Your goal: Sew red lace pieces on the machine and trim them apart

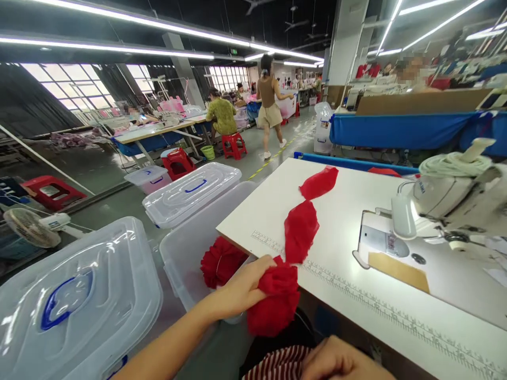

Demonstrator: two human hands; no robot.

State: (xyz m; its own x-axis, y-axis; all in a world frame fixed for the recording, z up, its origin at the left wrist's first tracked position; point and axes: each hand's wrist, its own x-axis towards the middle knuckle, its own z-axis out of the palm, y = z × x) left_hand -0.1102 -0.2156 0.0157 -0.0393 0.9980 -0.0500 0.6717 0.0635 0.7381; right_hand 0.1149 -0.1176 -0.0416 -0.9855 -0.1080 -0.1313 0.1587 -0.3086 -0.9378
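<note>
My left hand is closed on a bunch of red fabric pieces at the near edge of the white sewing table. The bunch hangs below the tabletop, in front of my lap. A chain of red cut pieces runs from it across the table, up to a farther piece. Low in the view, my right hand rests curled by the striped cloth on my lap; its fingertips are hidden. Beside my left hand, a tied red fabric bundle lies in an open plastic bin.
A sewing machine stands at the table's right, and a printed ruler runs along the near edge. Lidded clear bins fill the left. Behind are red stools, a person walking and others seated at tables.
</note>
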